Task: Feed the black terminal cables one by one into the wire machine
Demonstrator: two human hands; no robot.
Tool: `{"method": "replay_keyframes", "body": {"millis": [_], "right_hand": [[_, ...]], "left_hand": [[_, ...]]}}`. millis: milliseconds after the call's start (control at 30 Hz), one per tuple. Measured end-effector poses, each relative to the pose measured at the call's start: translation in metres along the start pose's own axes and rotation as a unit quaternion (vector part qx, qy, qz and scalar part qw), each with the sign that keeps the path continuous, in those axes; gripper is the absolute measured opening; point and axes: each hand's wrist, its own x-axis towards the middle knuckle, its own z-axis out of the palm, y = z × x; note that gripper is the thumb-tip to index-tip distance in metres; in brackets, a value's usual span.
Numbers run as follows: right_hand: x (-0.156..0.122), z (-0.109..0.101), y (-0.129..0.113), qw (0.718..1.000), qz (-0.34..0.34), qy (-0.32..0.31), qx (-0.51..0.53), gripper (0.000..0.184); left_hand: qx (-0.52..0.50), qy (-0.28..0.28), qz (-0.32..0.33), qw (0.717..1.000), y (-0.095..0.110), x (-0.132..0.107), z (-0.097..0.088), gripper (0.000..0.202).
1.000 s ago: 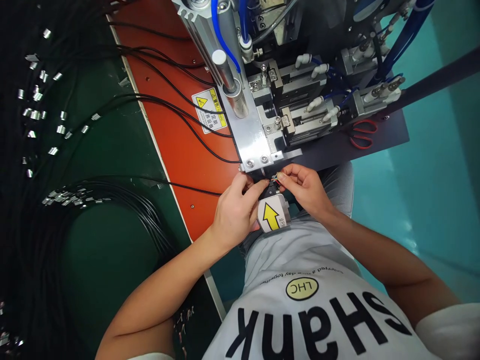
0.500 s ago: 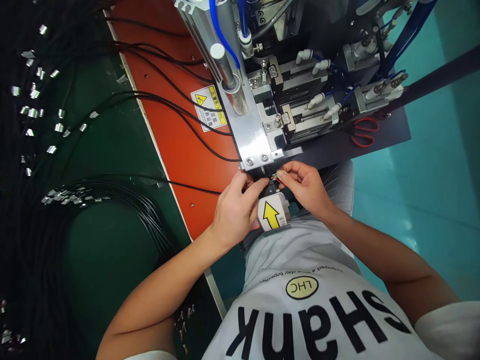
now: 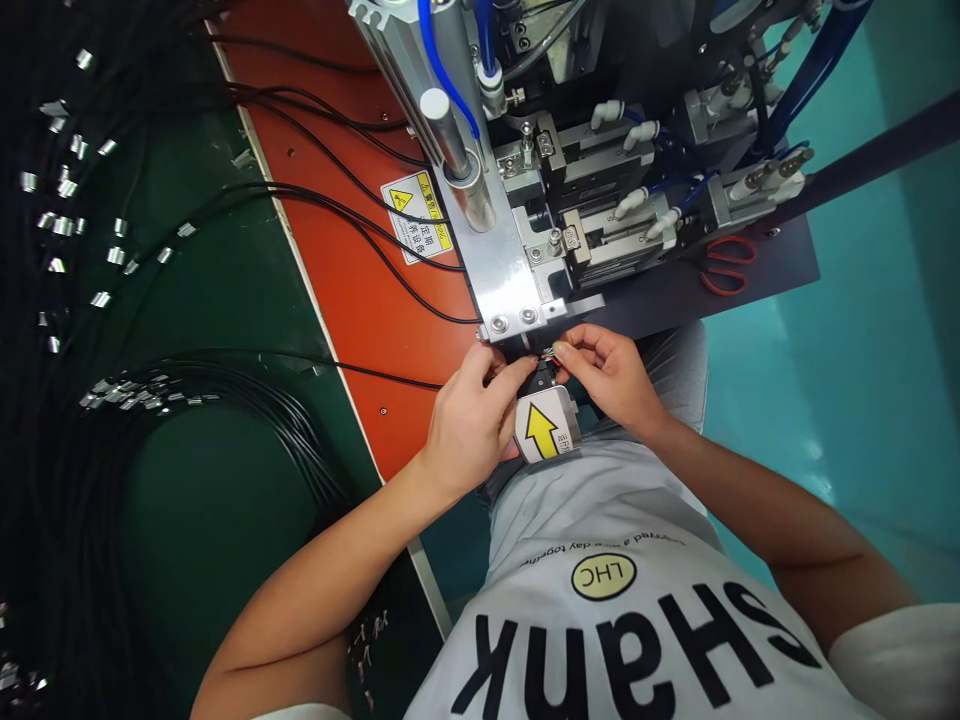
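Note:
My left hand (image 3: 474, 418) is closed, pinching a black cable (image 3: 390, 376) at the front edge of the metal machine (image 3: 517, 250). My right hand (image 3: 609, 374) is closed too, its fingertips pinching the cable's thin coloured wire ends (image 3: 553, 352) just below the machine's bracket. Both hands meet above a white block with a yellow arrow (image 3: 546, 428). The cable runs leftward over the orange plate (image 3: 352, 270).
Coils of black cables with metal ends (image 3: 127, 395) lie on the green table at left. More cables cross the orange plate. A yellow warning label (image 3: 416, 218) sits beside the machine. Red-handled scissors (image 3: 726, 266) lie on the dark base at right. Teal floor lies beyond.
The view shifted slightly. Both hands stay at the same spot, pinching the cable end.

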Motion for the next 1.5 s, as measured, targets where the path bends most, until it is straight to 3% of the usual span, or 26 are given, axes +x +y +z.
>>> {"method": "replay_keyframes", "body": {"millis": [400,867,1133,1500], "right_hand": [[-0.002,0.000,0.002,0.998,-0.012,-0.008,0.057,0.022],[-0.001,0.001,0.004,0.999,-0.030,-0.004,0.026,0.022],[0.000,0.001,0.005,0.995,-0.092,0.012,-0.028,0.017],[-0.001,0.004,0.010,0.994,-0.107,0.025,-0.027,0.016]], "left_hand": [[0.004,0.005,0.001,1.000,0.001,0.000,0.000,0.029],[-0.001,0.005,-0.004,1.000,0.001,-0.001,-0.001,0.030],[0.001,0.011,-0.002,1.000,0.002,0.000,0.000,0.030],[-0.012,0.011,0.001,1.000,0.001,0.000,-0.001,0.030]]}}
